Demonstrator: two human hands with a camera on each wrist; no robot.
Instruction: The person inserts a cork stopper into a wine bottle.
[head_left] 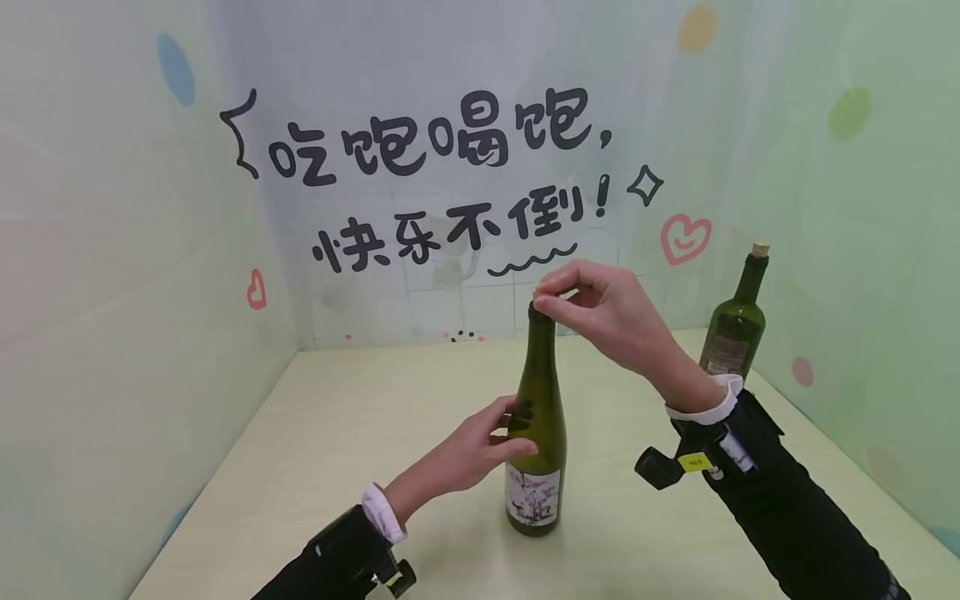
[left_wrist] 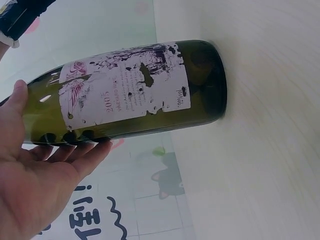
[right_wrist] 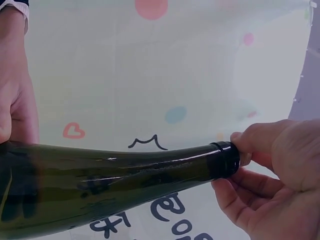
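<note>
A green wine bottle (head_left: 546,400) stands upright on the table. My left hand (head_left: 465,454) holds it around the middle, thumb on the near side and fingers behind. In the left wrist view its worn, printed label (left_wrist: 125,87) faces the camera below that hand. At the bottle's mouth (right_wrist: 231,159), my right hand (head_left: 611,321) pinches a cork (head_left: 536,295) between thumb and fingers. The fingertips hide most of the cork, so how deep it sits cannot be told. A few right-hand fingers touch the rim of the neck.
A second green bottle (head_left: 738,325), topped by a cork, stands at the back right, partly behind my right forearm. The pale wooden table (head_left: 360,408) is bounded by printed walls (head_left: 150,275) at the left, back and right.
</note>
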